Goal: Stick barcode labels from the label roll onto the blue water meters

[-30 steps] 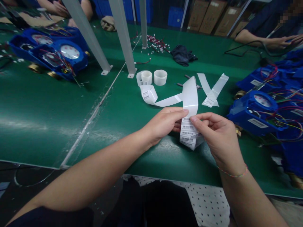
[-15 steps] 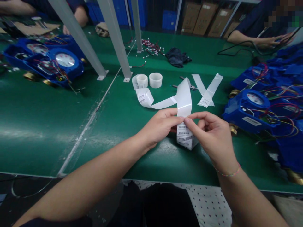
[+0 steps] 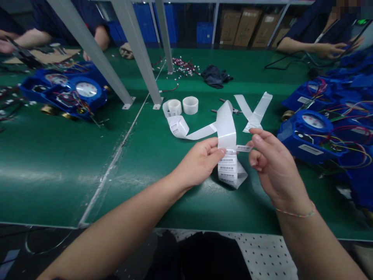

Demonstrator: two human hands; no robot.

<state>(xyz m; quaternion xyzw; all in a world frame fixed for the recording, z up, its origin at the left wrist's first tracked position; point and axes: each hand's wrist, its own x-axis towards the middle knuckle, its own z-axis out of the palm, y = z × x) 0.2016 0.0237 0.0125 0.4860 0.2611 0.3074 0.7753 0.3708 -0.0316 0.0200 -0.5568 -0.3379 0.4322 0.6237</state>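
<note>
My left hand (image 3: 204, 161) pinches the edge of a white strip of barcode labels (image 3: 227, 132), thumb on top. The strip loops up at the back and folds over near the table's front, with printed barcodes facing up. Between thumb and fingers, my right hand (image 3: 272, 163) grips one end of a single barcode label (image 3: 244, 148), which sticks out toward the strip. Behind the strip lies a pair of pliers (image 3: 223, 111), partly covered by it. The strip's tail runs left to a loose curl beside a label roll (image 3: 175, 107).
A second white roll (image 3: 190, 105) stands beside the first. Crossed backing strips (image 3: 254, 116) lie behind my right hand. Blue meters with wires (image 3: 311, 130) crowd the right; another blue meter (image 3: 84, 93) sits left. Grey posts (image 3: 136, 54), a dark cloth (image 3: 216, 76) and co-workers' hands (image 3: 335, 49) are farther back.
My right hand has moved right, away from the strip, with a single barcode label now off the strip in its fingers. The left hand keeps its hold. The camera view has shifted slightly.
</note>
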